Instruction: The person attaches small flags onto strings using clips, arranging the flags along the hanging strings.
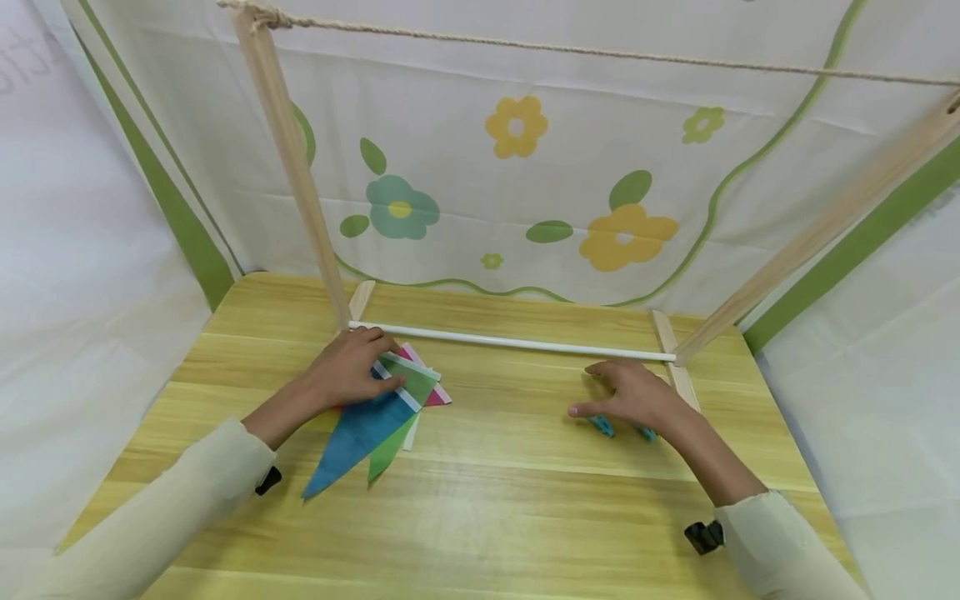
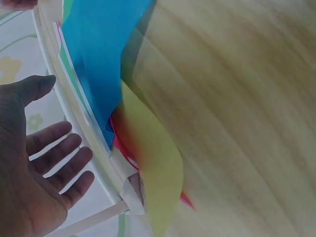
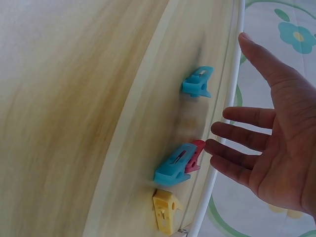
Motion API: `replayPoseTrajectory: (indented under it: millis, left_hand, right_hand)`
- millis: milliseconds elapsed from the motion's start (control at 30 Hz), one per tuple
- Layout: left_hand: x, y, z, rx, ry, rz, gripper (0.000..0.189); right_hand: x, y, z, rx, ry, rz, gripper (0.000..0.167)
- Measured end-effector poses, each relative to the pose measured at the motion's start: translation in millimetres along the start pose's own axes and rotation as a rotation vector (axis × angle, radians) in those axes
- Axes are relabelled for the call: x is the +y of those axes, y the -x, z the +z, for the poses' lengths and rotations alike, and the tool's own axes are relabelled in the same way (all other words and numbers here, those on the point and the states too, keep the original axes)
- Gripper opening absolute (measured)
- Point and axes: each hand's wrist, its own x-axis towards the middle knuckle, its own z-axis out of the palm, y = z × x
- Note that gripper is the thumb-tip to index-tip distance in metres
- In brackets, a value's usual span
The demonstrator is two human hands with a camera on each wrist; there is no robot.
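Observation:
Over a loose pile of triangular pennants, my left hand [image 1: 347,372] hovers with fingers apart. The pile holds a blue pennant [image 1: 362,432], a green pennant [image 1: 388,450] and a pink pennant [image 1: 437,397], each with a white top band. A yellow pennant [image 2: 155,153] curls out beside them in the left wrist view. My right hand [image 1: 636,395] is spread above several plastic clothespins. Two are blue, one clothespin [image 3: 198,83] apart and the other clothespin [image 3: 174,167] against a red clothespin [image 3: 196,157]. A yellow clothespin [image 3: 166,211] lies nearby. Nothing is in either hand.
A wooden frame stands at the table's back: a left post [image 1: 296,167], a right post [image 1: 817,233] and a white rod [image 1: 510,341] low between them. Twine [image 1: 480,39] runs across the top. A flowered cloth [image 1: 457,125] hangs behind the wooden table [image 1: 480,525].

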Motion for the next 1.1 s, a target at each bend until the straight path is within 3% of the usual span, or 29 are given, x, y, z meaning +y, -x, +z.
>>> replayPoseTrajectory:
  millis: [467, 700, 1100]
  left_hand:
    - [-1.5, 4.9, 1.5, 0.037, 0.029, 0.059, 0.037]
    - [-5.5, 7.0, 5.2, 0.009, 0.015, 0.061, 0.032]
    - [-13.8, 9.7, 10.6, -0.027, 0.023, 0.11, 0.021]
  right_hand:
    - [-3, 2.2, 5, 0.003, 0.058, -0.041, 0.085]
    - [1, 1.1, 8, 0.019, 0.076, -0.077, 0.073]
    - [1, 5.9, 10, 0.021, 0.08, -0.05, 0.056]
